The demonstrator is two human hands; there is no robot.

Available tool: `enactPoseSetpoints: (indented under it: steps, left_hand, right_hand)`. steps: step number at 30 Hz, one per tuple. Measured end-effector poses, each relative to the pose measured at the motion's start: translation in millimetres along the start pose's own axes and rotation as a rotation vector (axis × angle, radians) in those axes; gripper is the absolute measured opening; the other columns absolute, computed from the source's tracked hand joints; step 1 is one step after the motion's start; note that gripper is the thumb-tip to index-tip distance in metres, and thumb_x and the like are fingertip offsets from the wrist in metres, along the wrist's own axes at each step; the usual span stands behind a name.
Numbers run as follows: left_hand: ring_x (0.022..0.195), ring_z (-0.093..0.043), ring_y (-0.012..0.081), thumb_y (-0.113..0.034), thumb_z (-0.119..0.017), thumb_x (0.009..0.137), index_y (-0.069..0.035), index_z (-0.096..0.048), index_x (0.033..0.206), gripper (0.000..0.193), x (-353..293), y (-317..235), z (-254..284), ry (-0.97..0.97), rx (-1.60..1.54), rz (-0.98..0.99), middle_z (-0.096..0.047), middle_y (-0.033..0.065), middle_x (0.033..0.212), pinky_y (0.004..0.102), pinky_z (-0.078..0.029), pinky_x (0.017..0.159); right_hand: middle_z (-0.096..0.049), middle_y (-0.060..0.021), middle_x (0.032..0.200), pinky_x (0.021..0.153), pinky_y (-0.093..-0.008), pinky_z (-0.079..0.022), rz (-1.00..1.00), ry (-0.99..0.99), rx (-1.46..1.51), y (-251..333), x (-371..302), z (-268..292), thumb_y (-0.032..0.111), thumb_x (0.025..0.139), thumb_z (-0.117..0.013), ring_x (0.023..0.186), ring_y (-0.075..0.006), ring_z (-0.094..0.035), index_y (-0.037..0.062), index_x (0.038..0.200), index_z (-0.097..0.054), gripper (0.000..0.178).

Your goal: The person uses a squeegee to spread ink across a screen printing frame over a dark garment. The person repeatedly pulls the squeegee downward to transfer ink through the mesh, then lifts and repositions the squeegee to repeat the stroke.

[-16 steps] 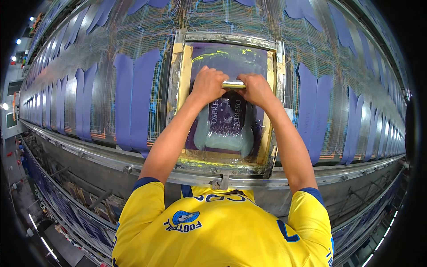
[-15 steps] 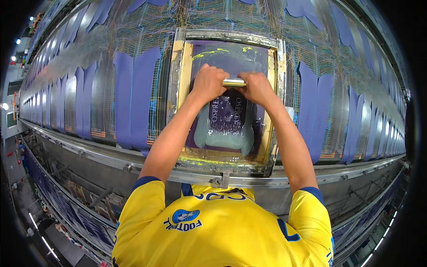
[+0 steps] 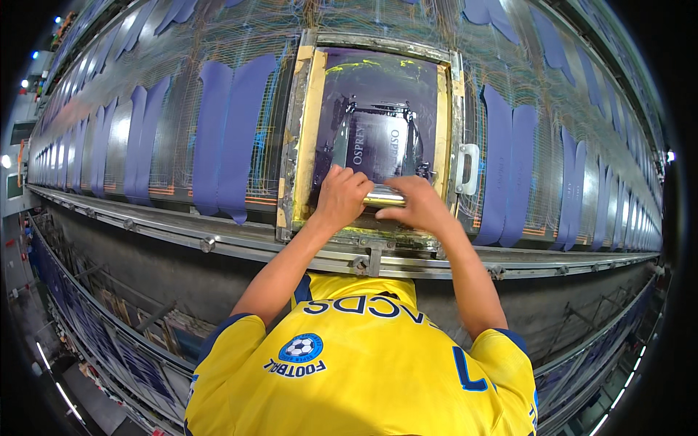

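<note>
A screen-printing frame (image 3: pixel 454 109) with taped edges lies on the long table before me. Dark ink (image 3: pixel 414 145) rings the lettered stencil area (image 3: pixel 374 145) on its purple mesh. Near the frame's near edge, a squeegee (image 3: pixel 385 195) with a pale bar lies crosswise between my hands. My left hand (image 3: pixel 342 195) is closed on its left end. Around the right end, my right hand (image 3: pixel 418 205) is curled more loosely, fingers on the far side and thumb on the near side. The squeegee's blade is hidden beneath the bar and hands.
Purple fabric pieces (image 3: pixel 233 138) lie in pairs along the table, left of the frame, and more purple pieces (image 3: pixel 505 167) lie to its right. A white handle (image 3: pixel 467 168) stands at the frame's right side. A metal rail (image 3: pixel 182 236) with clamps runs along the near edge.
Both hands have drawn the squeegee from the frame's upper middle toward me. The stencil area behind it now shows more clearly, with dark ink around it. My right hand's grip has loosened.
</note>
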State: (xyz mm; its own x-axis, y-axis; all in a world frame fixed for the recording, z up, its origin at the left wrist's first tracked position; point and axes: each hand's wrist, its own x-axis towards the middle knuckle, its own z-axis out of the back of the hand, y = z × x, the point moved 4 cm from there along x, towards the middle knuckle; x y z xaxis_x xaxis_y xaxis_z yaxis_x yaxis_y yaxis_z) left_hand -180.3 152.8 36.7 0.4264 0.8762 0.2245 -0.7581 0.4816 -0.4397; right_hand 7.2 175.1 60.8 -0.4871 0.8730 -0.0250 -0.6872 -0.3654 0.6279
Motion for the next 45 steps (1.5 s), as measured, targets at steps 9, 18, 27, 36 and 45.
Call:
enactPoseSetpoints:
  steps: [9,18,27,36,45]
  left_hand:
    - [0.093,-0.062,0.0216,-0.013,-0.083,0.062,-0.013,-0.074,0.100,0.039,-12,12,-4,0.037,0.045,0.021,-0.069,0.0011,0.098,0.0398,-0.041,0.086]
    - [0.089,-0.061,0.0211,-0.010,-0.075,0.064,-0.015,-0.070,0.084,0.021,10,-15,-22,-0.086,0.033,0.051,-0.065,0.0007,0.085,0.0382,-0.042,0.085]
    - [0.093,-0.062,0.0222,-0.016,-0.081,0.068,-0.014,-0.074,0.090,0.023,-12,-4,-33,0.070,-0.012,0.139,-0.070,-0.0008,0.093,0.0395,-0.042,0.085]
    - [0.082,-0.063,0.0207,-0.018,-0.086,0.055,-0.014,-0.071,0.089,0.038,-34,-116,-71,0.144,0.014,-0.053,-0.069,-0.0005,0.088,0.0382,-0.042,0.079]
    - [0.084,-0.065,0.0226,-0.020,-0.083,0.063,-0.013,-0.071,0.086,0.027,14,-66,-55,0.202,0.000,-0.077,-0.068,0.0021,0.086,0.0394,-0.044,0.082]
  right_hand:
    - [-0.072,-0.0181,0.095,0.079,-0.0457,-0.050,-0.612,-0.652,-0.090,-184,13,29,0.035,0.095,-0.068,0.087,-0.0363,-0.066,0.0034,0.101,-0.069,0.032]
    - [-0.069,-0.0133,0.083,0.071,-0.0397,-0.050,-0.657,-0.641,0.065,-172,-9,92,0.029,0.097,-0.067,0.075,-0.0225,-0.065,0.0036,0.096,-0.066,0.026]
    - [-0.060,-0.0092,0.068,0.061,-0.0394,-0.044,-0.532,-0.671,0.201,-171,-31,46,0.027,0.098,-0.065,0.061,-0.0182,-0.053,0.0036,0.097,-0.063,0.024]
    - [-0.063,-0.0094,0.066,0.060,-0.0377,-0.044,-0.596,-0.699,0.243,-248,-105,75,0.027,0.097,-0.065,0.059,-0.0193,-0.058,0.0051,0.095,-0.063,0.022]
    - [-0.072,-0.0139,0.079,0.069,-0.0404,-0.051,-0.624,-0.660,0.143,-220,-62,87,0.028,0.098,-0.064,0.070,-0.0292,-0.068,0.0058,0.098,-0.065,0.022]
